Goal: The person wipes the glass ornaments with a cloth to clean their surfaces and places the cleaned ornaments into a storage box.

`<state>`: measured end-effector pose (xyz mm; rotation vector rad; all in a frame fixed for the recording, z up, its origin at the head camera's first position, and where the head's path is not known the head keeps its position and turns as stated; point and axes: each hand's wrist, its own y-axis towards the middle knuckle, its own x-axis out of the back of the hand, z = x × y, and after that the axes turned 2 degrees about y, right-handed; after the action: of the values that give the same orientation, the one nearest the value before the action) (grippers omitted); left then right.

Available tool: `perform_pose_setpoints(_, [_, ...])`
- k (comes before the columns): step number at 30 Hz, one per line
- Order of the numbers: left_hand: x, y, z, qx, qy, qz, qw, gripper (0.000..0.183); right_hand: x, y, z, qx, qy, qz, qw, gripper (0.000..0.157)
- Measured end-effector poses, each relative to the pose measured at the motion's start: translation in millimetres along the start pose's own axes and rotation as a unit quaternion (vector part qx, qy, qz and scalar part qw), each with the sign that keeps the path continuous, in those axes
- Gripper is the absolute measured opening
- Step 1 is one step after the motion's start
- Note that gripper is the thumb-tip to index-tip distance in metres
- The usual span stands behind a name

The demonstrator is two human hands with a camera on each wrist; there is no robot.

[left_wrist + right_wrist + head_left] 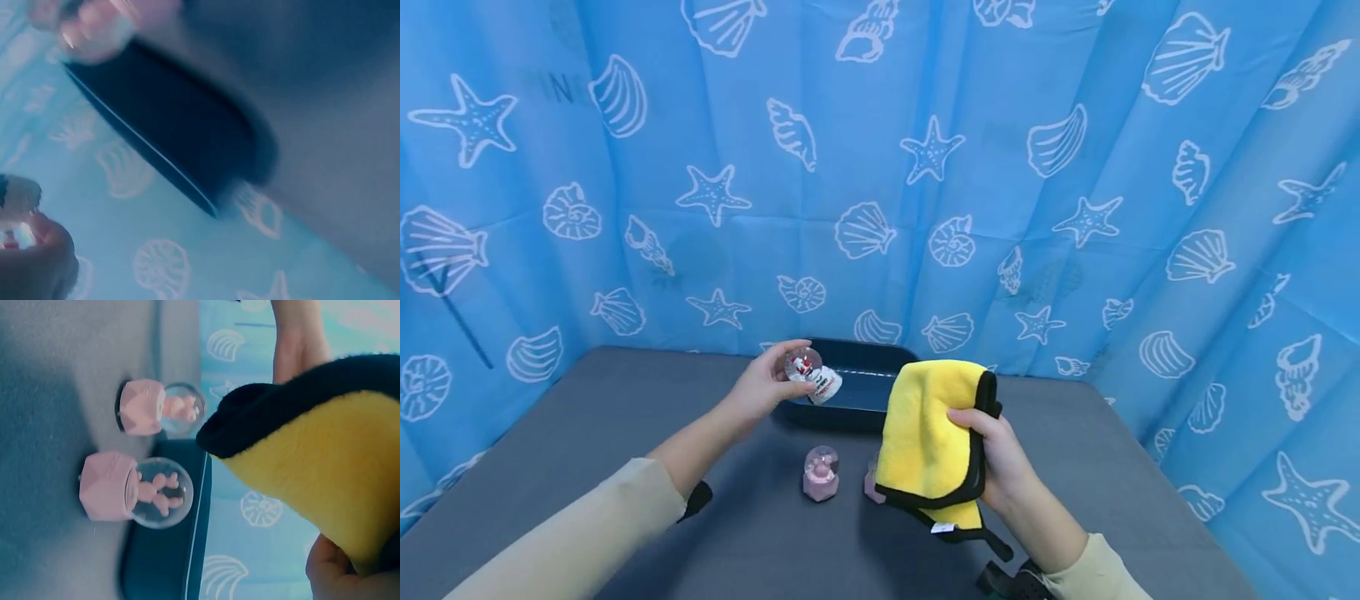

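Tilted over the left part of a dark blue tray [865, 358], a snow globe [824, 383] with a white base and a red-and-white figure is gripped by my left hand [767, 383]. My right hand [1003, 454] holds a folded yellow cloth [925, 433] with black edging, thumb on its front. Two pink snow globes stand upright on the table in front of the tray. One pink globe [821, 473] shows whole in the head view; the other pink globe [872, 482] is partly hidden there by the cloth. In the right wrist view both pink globes [109, 486] show balloon-like figures.
A grey cloth-covered table [737, 533] lies under everything. Behind it hangs a blue curtain [880, 167] printed with white shells and starfish. The tray stands near the table's back edge. A black strap [1018, 579] is at my right wrist.
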<state>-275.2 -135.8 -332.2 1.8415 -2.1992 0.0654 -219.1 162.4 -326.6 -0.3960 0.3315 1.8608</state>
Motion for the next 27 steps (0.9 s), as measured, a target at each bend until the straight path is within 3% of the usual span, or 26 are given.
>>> perform_pose_setpoints(7, [20.4,32.1,11.5,0.003,0.095,0.047,0.9944,0.063,10.2,-1.2,7.0,0.022,-0.011,-0.017,1.000,0.011])
perform_pose_setpoints(17, [19.4,67.2,39.4,-0.025,0.185,0.102,0.9771,0.056,17.6,-2.5,12.1,0.016,-0.017,-0.024,0.999,0.010])
perform_pose_setpoints(27, [20.7,93.7,62.4,-0.036,0.261,0.090,0.9605,0.056,24.7,-3.9,11.9,0.001,0.001,-0.018,1.000,0.012])
